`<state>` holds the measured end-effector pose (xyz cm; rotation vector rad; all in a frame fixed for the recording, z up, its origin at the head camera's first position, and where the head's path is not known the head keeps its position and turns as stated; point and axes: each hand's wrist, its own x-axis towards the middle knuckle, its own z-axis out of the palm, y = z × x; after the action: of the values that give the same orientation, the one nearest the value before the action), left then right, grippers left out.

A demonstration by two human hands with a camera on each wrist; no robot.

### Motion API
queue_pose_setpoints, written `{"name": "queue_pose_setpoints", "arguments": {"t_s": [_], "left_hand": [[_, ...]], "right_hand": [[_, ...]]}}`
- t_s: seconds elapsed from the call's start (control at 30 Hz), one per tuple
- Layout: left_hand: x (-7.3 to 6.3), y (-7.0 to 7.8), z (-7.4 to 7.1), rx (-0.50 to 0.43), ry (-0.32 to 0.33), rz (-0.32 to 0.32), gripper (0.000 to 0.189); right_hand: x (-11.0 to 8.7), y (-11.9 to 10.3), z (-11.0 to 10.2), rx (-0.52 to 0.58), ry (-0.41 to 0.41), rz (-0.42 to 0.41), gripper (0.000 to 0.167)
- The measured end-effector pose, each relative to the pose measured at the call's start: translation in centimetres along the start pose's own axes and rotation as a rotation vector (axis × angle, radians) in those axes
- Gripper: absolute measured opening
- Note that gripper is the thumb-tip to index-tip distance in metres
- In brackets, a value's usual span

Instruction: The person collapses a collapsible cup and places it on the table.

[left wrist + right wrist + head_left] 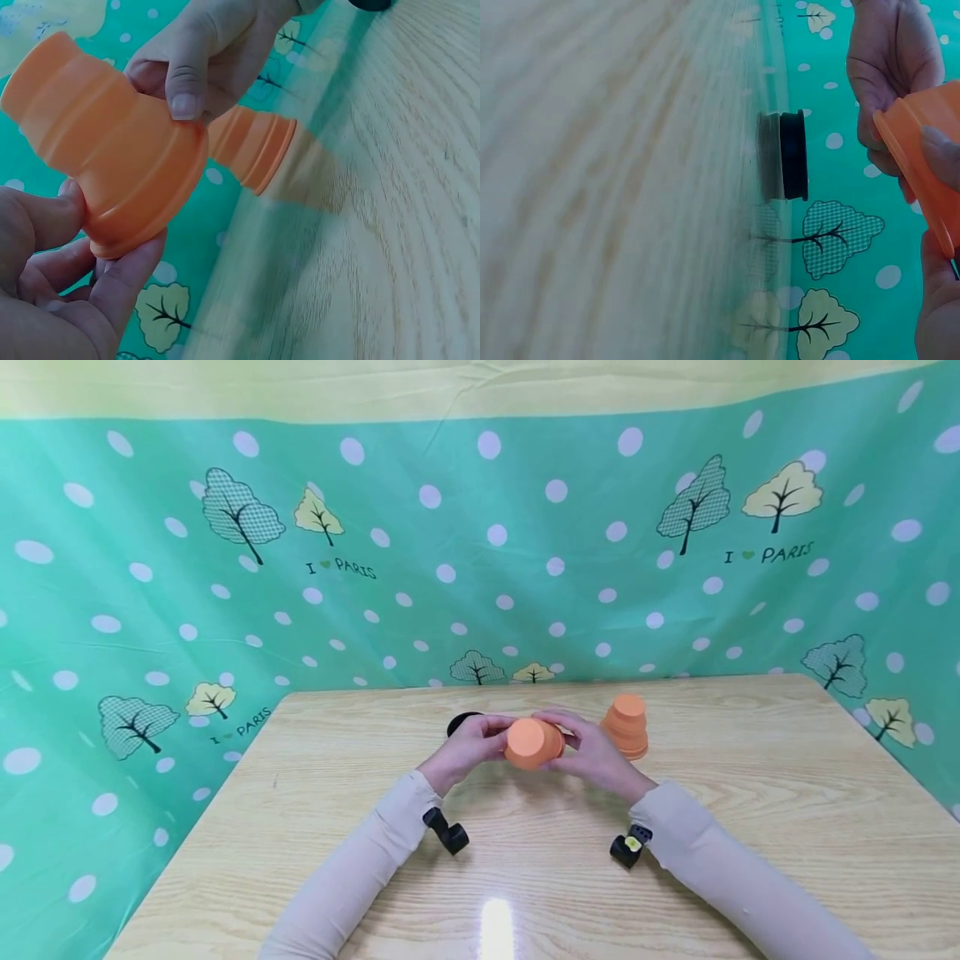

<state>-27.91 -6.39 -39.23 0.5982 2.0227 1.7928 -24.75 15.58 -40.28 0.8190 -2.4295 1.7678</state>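
The left hand (465, 750) and right hand (594, 757) pinch 1 orange stepped piece (527, 743) between them, above the table (337, 810). A 2nd orange piece (628, 727) stands near the right hand. Beyond the left hand: 1 black object (460, 722), partly hidden, apparently round.

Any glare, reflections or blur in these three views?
Head: bright glare streak on the table near the bottom edge. Left wrist: dim, cool tint; held orange cups fairly sharp, far orange stack mirrored in the table. Right wrist: dim, near wood grain blurred, black disc reflected.
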Motion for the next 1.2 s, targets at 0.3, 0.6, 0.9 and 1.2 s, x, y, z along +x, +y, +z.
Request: {"name": "queue_pose_setpoints", "arguments": {"t_s": [0.3, 0.6, 0.9, 1.2], "left_hand": [[0.0, 0.1, -0.2, -0.034, 0.050, -0.030, 0.036], [-0.4, 0.5, -0.5, -0.037, 0.078, 0.000, 0.036], [-0.6, 0.6, -0.1, 0.043, 0.095, 0.066, 0.035], [-0.7, 0.6, 0.4, 0.149, 0.114, 0.139, 0.036]], "right_hand": [[-0.1, 0.1, -1.0, 0.036, -0.167, -0.006, 0.077], [0.1, 0.8, -2.9, 0.308, -0.273, 0.025, 0.063], [0.2, -0.1, -1.9, 0.348, -0.133, 0.212, 0.054], [0.5, -0.7, -0.6, 0.341, -0.018, 0.280, 0.051]]}}
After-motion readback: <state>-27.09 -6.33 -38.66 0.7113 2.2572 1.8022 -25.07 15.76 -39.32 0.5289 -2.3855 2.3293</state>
